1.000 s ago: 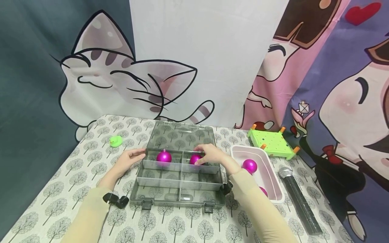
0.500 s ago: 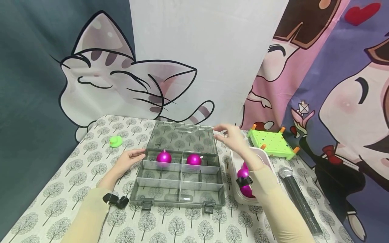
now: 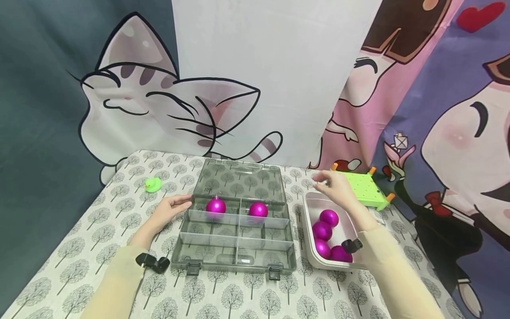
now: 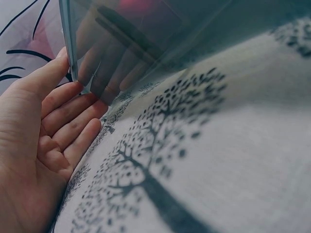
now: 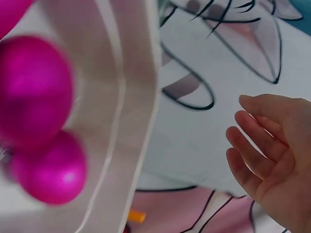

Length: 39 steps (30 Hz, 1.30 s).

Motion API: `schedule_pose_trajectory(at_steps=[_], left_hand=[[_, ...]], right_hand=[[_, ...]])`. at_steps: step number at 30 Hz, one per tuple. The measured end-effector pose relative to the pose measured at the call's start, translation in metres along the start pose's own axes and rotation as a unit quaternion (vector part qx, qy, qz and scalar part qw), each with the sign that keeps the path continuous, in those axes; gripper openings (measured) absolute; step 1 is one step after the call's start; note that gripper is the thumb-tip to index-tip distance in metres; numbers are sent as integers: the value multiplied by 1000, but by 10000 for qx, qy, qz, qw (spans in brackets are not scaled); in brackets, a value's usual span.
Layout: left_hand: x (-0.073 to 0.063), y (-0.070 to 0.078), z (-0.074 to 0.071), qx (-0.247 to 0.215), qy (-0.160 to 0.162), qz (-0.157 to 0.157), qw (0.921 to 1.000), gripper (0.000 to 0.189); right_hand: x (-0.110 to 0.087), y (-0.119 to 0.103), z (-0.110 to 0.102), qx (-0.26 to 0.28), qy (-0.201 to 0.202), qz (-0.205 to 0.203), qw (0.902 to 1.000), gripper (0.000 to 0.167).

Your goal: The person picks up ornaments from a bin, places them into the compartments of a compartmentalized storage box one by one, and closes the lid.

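Observation:
My left hand (image 3: 170, 210) rests its fairly straight fingers against the left side of a grey see-through divider box (image 3: 235, 268), near the hinge; the left wrist view shows its fingertips at a box corner. The box lies with its lid (image 3: 243, 179) back. One shiny magenta bauble (image 3: 216, 207) sits in the back-left compartment, and another bauble (image 3: 258, 211) is in the back-right one. My right hand (image 3: 336, 188) hovers by the far rim of a white plastic basket (image 3: 308, 221), its fingers loosely bent around nothing. Several magenta baubles (image 5: 36, 92) lie inside the basket.
A green toy duck (image 3: 153, 184) stands at the back left. Behind the basket lies an upturned light-green toy table (image 3: 364, 188) with orange legs, partly hidden by the right hand. A tree-print cloth (image 3: 223, 297) covers the table, and printed curtains hang behind it.
My right hand has let go of the bauble in the back-right compartment and moved right, over the box's edge to the basket. The left hand has stayed at the box.

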<state>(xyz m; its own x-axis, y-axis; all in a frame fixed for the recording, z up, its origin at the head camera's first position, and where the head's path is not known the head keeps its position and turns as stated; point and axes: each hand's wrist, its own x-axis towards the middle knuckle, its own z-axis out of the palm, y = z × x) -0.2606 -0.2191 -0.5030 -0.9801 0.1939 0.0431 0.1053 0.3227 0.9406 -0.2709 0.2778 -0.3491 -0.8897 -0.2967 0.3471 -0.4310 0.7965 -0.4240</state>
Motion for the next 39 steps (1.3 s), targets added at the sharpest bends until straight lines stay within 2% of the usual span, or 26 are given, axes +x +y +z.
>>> schedule_pose_trajectory(at_steps=[5,9,17,21,27,30,33,37,39], left_hand=[[1,-1,1,-37,-22,-32,10000,51],[0,-2,1,-69,-29,10,10000,51],[-2,-1,1,-61,-1,39,10000,52],[-2,0,1,77,29,74,9999,51],[-1,0,0,226,42,97,9997,50],[-1,2,0,146,34,92,9998,49],[-5,11,1,62,18,81,9999,49],[-4,9,1,123,23,105,9999,49],[0,0,1,157,53,136,9998,50]], right_hand=[[-13,25,-4,-26,-536,104,9985,20],[-19,39,-8,65,-955,33,9954,24],[-25,56,-14,-89,-1845,38,9828,38],[-27,62,-15,-148,-2104,-14,9775,46],[-26,66,-15,-114,-2281,-32,9736,50],[-25,65,-16,-110,-2569,155,9662,54],[-24,63,-16,-25,-2966,367,9543,59],[-26,61,-14,227,-3315,608,9412,62],[-26,62,-12,312,-3401,659,9376,63]])
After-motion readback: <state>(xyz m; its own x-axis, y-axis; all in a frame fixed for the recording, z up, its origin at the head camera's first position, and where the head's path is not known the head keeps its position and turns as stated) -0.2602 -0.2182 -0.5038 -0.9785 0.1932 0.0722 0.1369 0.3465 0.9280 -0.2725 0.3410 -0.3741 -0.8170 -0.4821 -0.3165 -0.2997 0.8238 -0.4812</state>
